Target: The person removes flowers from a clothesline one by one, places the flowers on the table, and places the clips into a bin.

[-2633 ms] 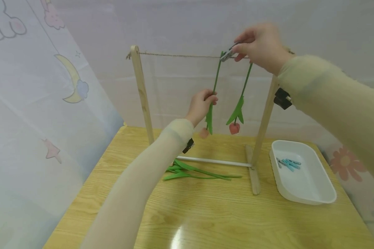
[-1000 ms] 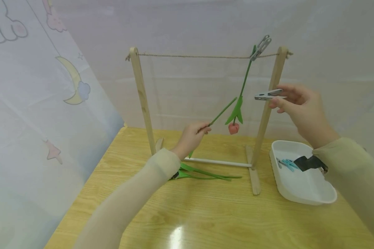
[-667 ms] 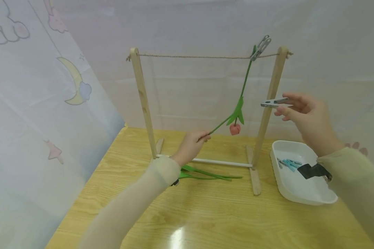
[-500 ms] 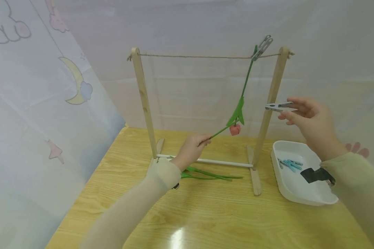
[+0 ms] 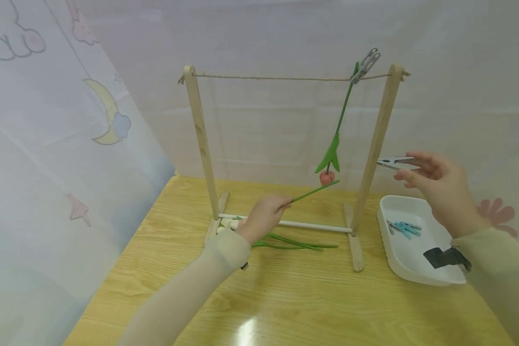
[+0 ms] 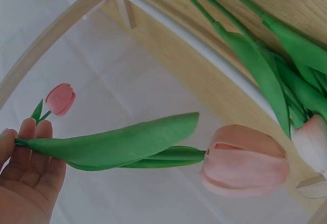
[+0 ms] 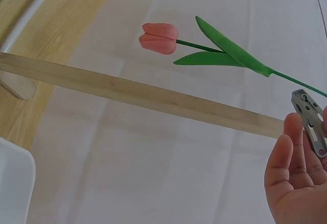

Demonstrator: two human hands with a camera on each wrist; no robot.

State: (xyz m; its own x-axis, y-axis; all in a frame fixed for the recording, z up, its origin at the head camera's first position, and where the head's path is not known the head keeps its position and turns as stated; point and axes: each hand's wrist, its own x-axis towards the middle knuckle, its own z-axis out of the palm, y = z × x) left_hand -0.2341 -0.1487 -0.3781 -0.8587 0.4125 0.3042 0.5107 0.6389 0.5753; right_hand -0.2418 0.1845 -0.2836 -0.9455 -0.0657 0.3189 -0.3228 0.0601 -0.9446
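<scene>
My left hand (image 5: 265, 216) pinches the stem of a pale pink artificial tulip (image 6: 245, 160), whose bloom the hand and arm hide in the head view. The bare stem end points right, in front of the hanging flower. A grey clothespin (image 7: 310, 122) is pinched in my right hand (image 5: 445, 187), beside the rack's right post. From the twine (image 5: 268, 78) a darker pink tulip (image 5: 334, 149) hangs bloom down, clipped by another grey clothespin (image 5: 365, 66). Several tulips with green stems (image 5: 300, 242) and whitish blooms lie on the table behind my left wrist.
The wooden rack has a left post (image 5: 202, 144), a right post (image 5: 377, 144) and a white bottom bar (image 5: 315, 226). At the table's right side stands a white tray (image 5: 415, 271) with several grey and blue clothespins (image 5: 405, 229). A pale printed curtain (image 5: 268, 29) hangs behind.
The pale tulip and grey clothespin, earlier up at the twine, have come away from it. Both hands have moved down, the right one also to the right. The darker tulip stays hanging.
</scene>
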